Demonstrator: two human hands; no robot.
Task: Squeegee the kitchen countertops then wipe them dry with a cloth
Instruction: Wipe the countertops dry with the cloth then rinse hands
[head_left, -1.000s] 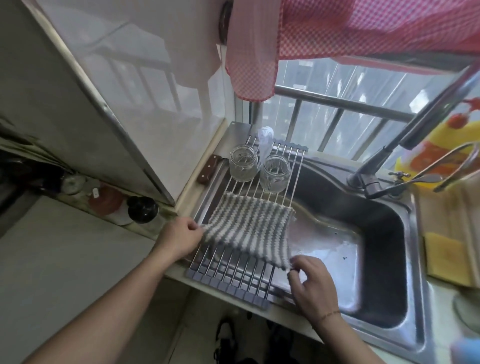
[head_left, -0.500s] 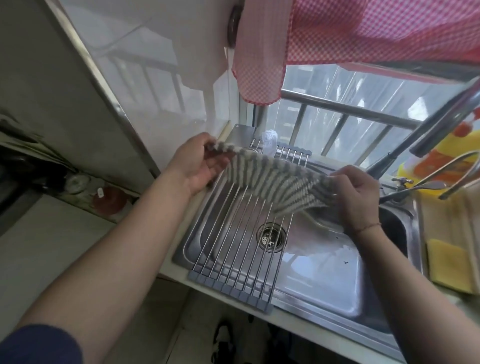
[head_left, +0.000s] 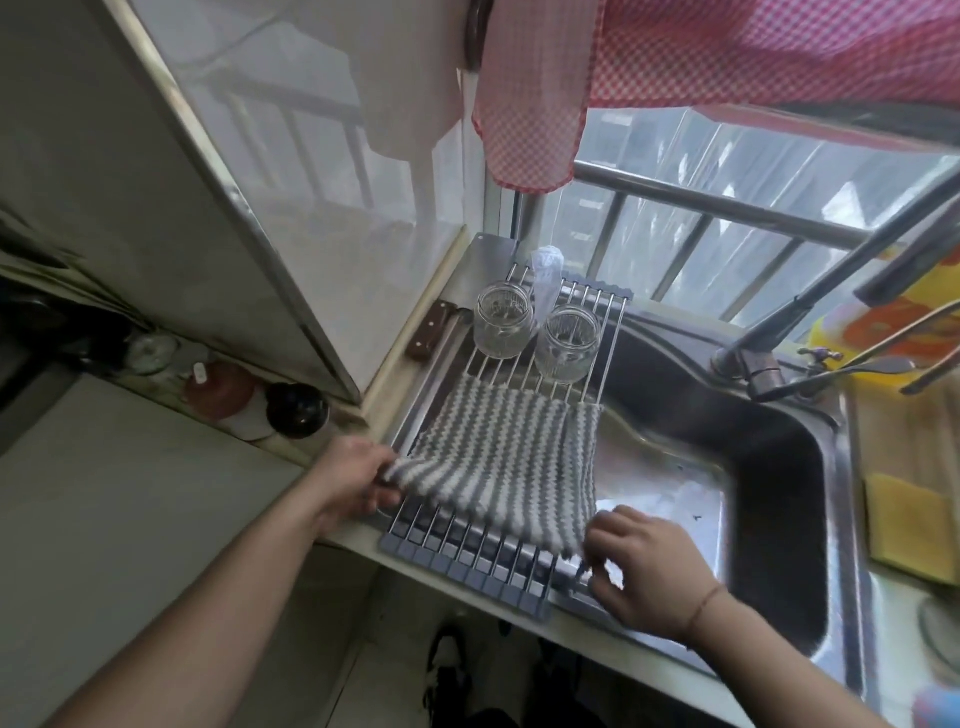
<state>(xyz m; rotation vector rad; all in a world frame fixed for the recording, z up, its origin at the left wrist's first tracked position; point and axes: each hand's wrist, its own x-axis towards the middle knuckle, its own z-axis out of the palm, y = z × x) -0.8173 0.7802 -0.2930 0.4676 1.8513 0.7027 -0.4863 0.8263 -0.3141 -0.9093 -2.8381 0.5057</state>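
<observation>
Head view is showing the left hand (head_left: 358, 480) pinching one near corner of the striped cloth (head_left: 506, 460) while the right hand (head_left: 641, 569) is pinching the other, so each grip is grasping cloth, which is lying spread on the rack (head_left: 467, 558) over the sink (head_left: 779, 467), beyond both grips. Two jars (head_left: 535, 332) are standing just past its far edge, so lifting evenly and drawing it toward the body looks wise before carrying it to the desk.

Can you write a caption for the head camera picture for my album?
Two hands, left and right, hold a striped cloth on the sink rack.
</observation>
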